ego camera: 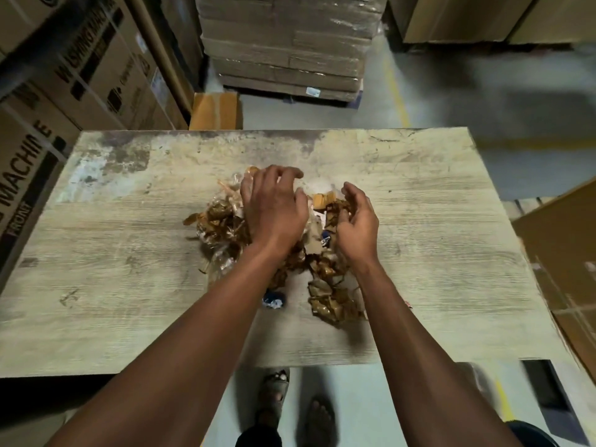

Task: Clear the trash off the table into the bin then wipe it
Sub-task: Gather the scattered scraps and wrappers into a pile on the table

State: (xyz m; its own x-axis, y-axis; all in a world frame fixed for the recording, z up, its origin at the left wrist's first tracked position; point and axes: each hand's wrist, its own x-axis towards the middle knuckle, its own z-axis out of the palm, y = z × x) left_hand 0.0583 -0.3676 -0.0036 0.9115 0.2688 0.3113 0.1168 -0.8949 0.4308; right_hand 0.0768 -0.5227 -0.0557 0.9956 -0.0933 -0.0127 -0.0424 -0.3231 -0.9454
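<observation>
Cardboard boxes [64, 75] stand around a worn wooden surface [435, 221] in what looks like a warehouse. Your left hand [274, 208] lies palm down over the middle of the trash pile [222, 221], its fingers bent and spread like a claw on the wrappers; whether they already grip some wrappers, I cannot tell. Your right hand [356, 221] stands on its edge at the right side of the pile, palm turned to the left, with its fingers curled loosely against the brown wrappers. Between the two hands you see a small piece of cardboard [324, 200] and some clear plastic. More crumpled golden-brown wrappers [332, 298] lie nearer to the near edge, under your right forearm, and a small blue wrapper [274, 300] lies just beside them, between your forearms. All the trash is around the centre of the surface, well apart from its corners. Below the near edge your feet in sandals [274, 391] stand on the grey floor [371, 398].
</observation>
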